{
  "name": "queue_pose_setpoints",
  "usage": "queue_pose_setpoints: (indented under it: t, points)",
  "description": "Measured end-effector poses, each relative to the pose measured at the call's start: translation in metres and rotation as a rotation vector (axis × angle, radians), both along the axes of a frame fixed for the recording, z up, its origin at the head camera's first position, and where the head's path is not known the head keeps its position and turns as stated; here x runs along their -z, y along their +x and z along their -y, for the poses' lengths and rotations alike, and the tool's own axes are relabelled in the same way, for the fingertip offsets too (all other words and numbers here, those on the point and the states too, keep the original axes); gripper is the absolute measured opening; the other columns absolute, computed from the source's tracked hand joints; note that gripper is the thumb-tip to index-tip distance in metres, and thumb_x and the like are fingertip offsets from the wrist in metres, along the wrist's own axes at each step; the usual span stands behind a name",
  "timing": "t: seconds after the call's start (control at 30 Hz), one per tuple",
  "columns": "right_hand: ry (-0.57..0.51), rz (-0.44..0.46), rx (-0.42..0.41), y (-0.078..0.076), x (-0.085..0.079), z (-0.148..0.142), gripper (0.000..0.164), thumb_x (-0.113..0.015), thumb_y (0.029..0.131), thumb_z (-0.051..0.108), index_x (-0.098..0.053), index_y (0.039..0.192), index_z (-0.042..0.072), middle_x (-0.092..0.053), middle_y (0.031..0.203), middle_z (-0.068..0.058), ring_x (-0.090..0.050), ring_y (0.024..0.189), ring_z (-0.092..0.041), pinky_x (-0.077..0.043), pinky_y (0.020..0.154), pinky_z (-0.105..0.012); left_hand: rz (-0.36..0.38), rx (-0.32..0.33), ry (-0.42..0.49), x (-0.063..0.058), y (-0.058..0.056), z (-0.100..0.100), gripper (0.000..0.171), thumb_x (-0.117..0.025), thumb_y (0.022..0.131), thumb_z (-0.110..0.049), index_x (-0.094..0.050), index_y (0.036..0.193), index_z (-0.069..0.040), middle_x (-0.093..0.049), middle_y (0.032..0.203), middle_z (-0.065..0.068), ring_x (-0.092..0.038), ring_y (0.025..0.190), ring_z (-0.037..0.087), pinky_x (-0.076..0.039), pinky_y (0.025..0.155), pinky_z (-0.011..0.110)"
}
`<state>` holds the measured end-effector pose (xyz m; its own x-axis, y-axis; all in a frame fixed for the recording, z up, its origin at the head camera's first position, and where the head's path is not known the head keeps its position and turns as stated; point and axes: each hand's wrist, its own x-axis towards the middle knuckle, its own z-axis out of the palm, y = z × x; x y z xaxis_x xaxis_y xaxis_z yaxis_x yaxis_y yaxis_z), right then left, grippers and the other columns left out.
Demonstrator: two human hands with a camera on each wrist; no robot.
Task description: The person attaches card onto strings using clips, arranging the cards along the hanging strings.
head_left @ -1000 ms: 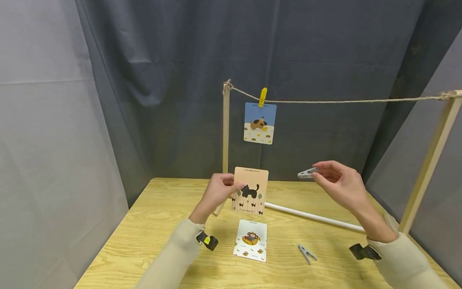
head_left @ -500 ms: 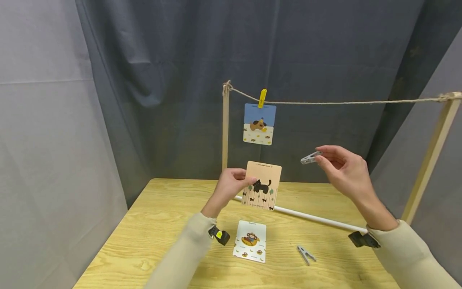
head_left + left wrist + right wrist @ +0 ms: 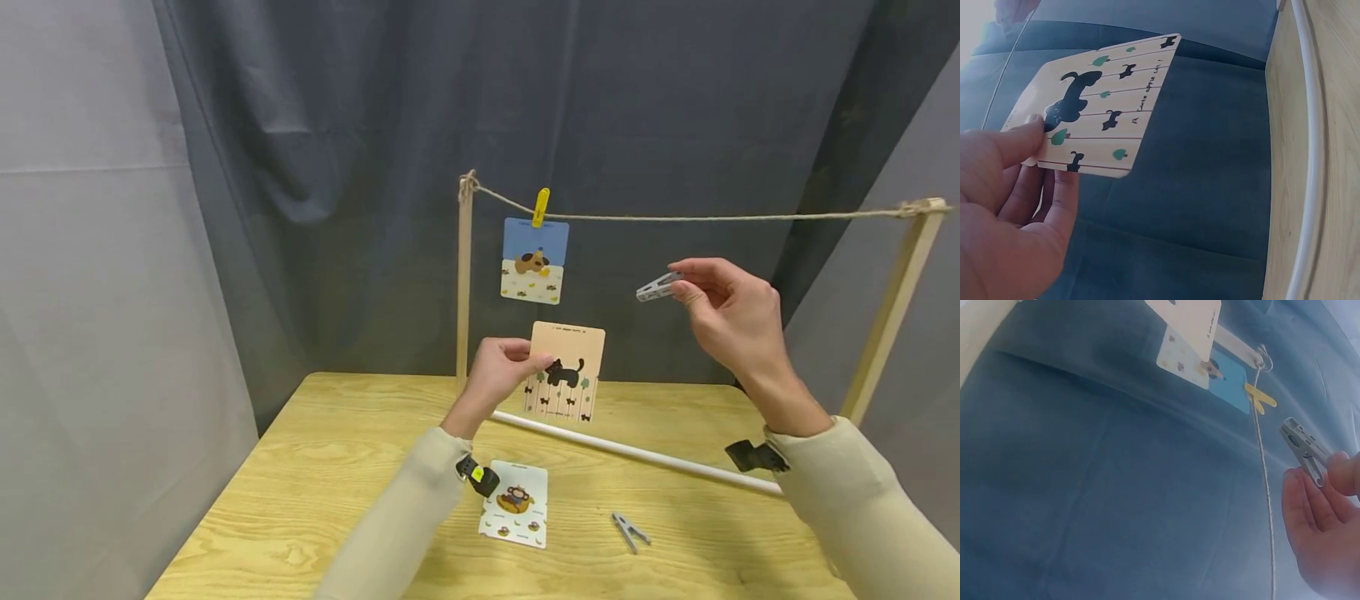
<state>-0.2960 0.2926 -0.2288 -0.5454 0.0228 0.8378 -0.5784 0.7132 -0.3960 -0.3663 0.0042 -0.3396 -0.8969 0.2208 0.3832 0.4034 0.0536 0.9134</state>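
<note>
My left hand (image 3: pixel 498 373) pinches the left edge of a peach card with a black cat (image 3: pixel 567 375), thumb across its front. The card is upright in the air, below the string and right of the hanging dog card. In the left wrist view the cat card (image 3: pixel 1100 112) shows small cats and green trees along one end. Higher up on the right, my right hand (image 3: pixel 731 312) pinches a grey clothespin (image 3: pixel 658 287) by its handle end, its nose pointing left. The right wrist view shows that clothespin (image 3: pixel 1302 449) between thumb and fingers, apart from the string.
A string (image 3: pixel 697 219) runs between two wooden posts. A yellow clothespin (image 3: pixel 541 207) holds a dog card (image 3: pixel 534 262) on it. On the table (image 3: pixel 300 483) lie a monkey card (image 3: pixel 514 502), another grey clothespin (image 3: pixel 630 532) and a white rod (image 3: pixel 637 452).
My left hand has moved the cat card up and to the right. My right hand has raised the grey clothespin toward the string's height. The view has shifted slightly.
</note>
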Motion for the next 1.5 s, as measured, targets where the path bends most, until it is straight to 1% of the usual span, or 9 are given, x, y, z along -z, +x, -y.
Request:
queue_pose_setpoints:
  t: [0.23, 0.37, 0.47, 0.57, 0.67, 0.77, 1.07, 1.27, 1.5]
  points:
    - [0.033, -0.021, 0.045, -0.009, -0.021, 0.004, 0.021, -0.072, 0.099, 0.022, -0.077, 0.119, 0.016, -0.077, 0.102, -0.009, -0.059, 0.076, 0.009, -0.041, 0.071, -0.014, 0.037, -0.042, 0.014, -0.006, -0.003, -0.015, 0.045, -0.086, 0.088, -0.029, -0.075, 0.124, -0.005, -0.075, 0.119, 0.009, -0.072, 0.105, 0.018, -0.057, 0.093, 0.04]
    - [0.053, -0.028, 0.059, -0.015, -0.032, 0.005, 0.022, -0.07, 0.1, 0.022, -0.077, 0.119, 0.014, -0.077, 0.103, -0.009, -0.057, 0.075, 0.008, -0.041, 0.071, -0.016, 0.026, -0.069, 0.031, -0.009, -0.004, -0.023, 0.04, -0.086, 0.087, -0.029, -0.077, 0.119, -0.006, -0.075, 0.116, 0.007, -0.07, 0.103, 0.014, -0.058, 0.088, 0.035]
    - [0.063, -0.037, 0.069, -0.019, -0.039, 0.005, 0.022, -0.069, 0.1, 0.022, -0.077, 0.119, 0.014, -0.078, 0.103, -0.008, -0.056, 0.074, 0.009, -0.041, 0.07, -0.015, -0.016, -0.054, 0.059, -0.01, -0.006, -0.03, 0.026, -0.084, 0.09, -0.025, -0.081, 0.107, -0.007, -0.077, 0.1, 0.002, -0.064, 0.086, 0.008, -0.054, 0.074, 0.028]
    - [0.063, -0.035, 0.081, -0.022, -0.045, 0.005, 0.022, -0.068, 0.1, 0.022, -0.078, 0.118, 0.015, -0.078, 0.102, -0.007, -0.056, 0.073, 0.01, -0.04, 0.068, -0.016, -0.056, -0.035, 0.085, -0.012, -0.007, -0.036, 0.017, -0.081, 0.093, -0.022, -0.082, 0.096, -0.006, -0.071, 0.078, -0.004, -0.051, 0.067, 0.008, -0.043, 0.06, 0.024]
    - [0.068, -0.028, 0.09, -0.026, -0.051, 0.006, 0.022, -0.068, 0.1, 0.026, -0.079, 0.117, 0.015, -0.079, 0.102, -0.007, -0.057, 0.071, 0.008, -0.039, 0.066, -0.018, -0.075, -0.032, 0.105, -0.014, -0.008, -0.042, 0.02, -0.079, 0.094, -0.022, -0.079, 0.089, -0.003, -0.056, 0.064, -0.007, -0.036, 0.058, 0.009, -0.032, 0.054, 0.025]
    - [0.07, -0.024, 0.09, -0.03, -0.057, 0.008, 0.023, -0.067, 0.1, 0.027, -0.079, 0.116, 0.015, -0.079, 0.101, -0.007, -0.057, 0.071, 0.005, -0.039, 0.066, -0.019, -0.078, -0.037, 0.12, -0.018, -0.009, -0.048, 0.025, -0.078, 0.095, -0.023, -0.076, 0.083, -0.001, -0.046, 0.059, -0.006, -0.031, 0.055, 0.011, -0.029, 0.053, 0.027]
    - [0.1, -0.017, 0.093, -0.044, -0.077, 0.009, 0.022, -0.066, 0.1, 0.025, -0.08, 0.112, 0.013, -0.079, 0.1, -0.008, -0.057, 0.068, 0.002, -0.039, 0.064, -0.019, -0.091, -0.046, 0.138, -0.031, -0.015, -0.063, 0.027, -0.079, 0.094, -0.022, -0.072, 0.08, 0.0, -0.057, 0.066, -0.007, -0.038, 0.056, 0.008, -0.035, 0.055, 0.024]
    - [0.112, 0.026, 0.084, -0.052, -0.087, 0.013, 0.021, -0.066, 0.101, 0.023, -0.08, 0.112, 0.012, -0.078, 0.101, -0.008, -0.06, 0.073, -0.006, -0.042, 0.066, -0.019, -0.073, -0.089, 0.15, -0.038, -0.02, -0.07, 0.019, -0.081, 0.093, -0.023, -0.082, 0.101, -0.006, -0.077, 0.089, -0.001, -0.059, 0.072, 0.004, -0.049, 0.067, 0.022]
    - [0.147, 0.044, 0.077, -0.063, -0.099, 0.018, 0.019, -0.066, 0.101, 0.021, -0.08, 0.11, 0.011, -0.077, 0.101, -0.008, -0.061, 0.072, -0.011, -0.043, 0.061, -0.018, -0.043, -0.136, 0.168, -0.051, -0.025, -0.076, 0.029, -0.082, 0.091, -0.025, -0.08, 0.114, -0.007, -0.078, 0.102, 0.004, -0.069, 0.088, 0.008, -0.058, 0.078, 0.03]
